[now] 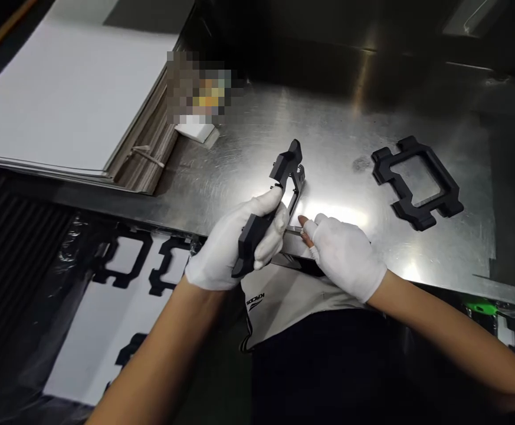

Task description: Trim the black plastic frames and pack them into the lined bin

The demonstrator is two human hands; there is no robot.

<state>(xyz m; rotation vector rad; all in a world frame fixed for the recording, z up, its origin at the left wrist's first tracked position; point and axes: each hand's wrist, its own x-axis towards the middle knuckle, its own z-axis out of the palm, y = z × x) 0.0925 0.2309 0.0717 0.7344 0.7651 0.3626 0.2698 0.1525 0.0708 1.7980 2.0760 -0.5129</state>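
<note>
A black plastic frame (275, 200) is gripped tilted above the bench's (239, 177) near edge by the left hand (233, 245) — a thin blade (293, 231) is pinched in the right hand (348, 257). A slip could gouge the frame or nick a glove.

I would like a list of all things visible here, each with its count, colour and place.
Held frame: one, black, in the left hand, above the table edge.
Thin tool: one, metallic, in the right hand, tip at the held frame.
Lying frame: one, black, flat on the table, right.
Table: one, shiny steel, centre.
Sheet stack: one, white over brown, upper left.
Frames on white sheets: several, black, below the table, left.
Left hand: white glove.
Right hand: white glove, fingers bare at the tips.
</note>
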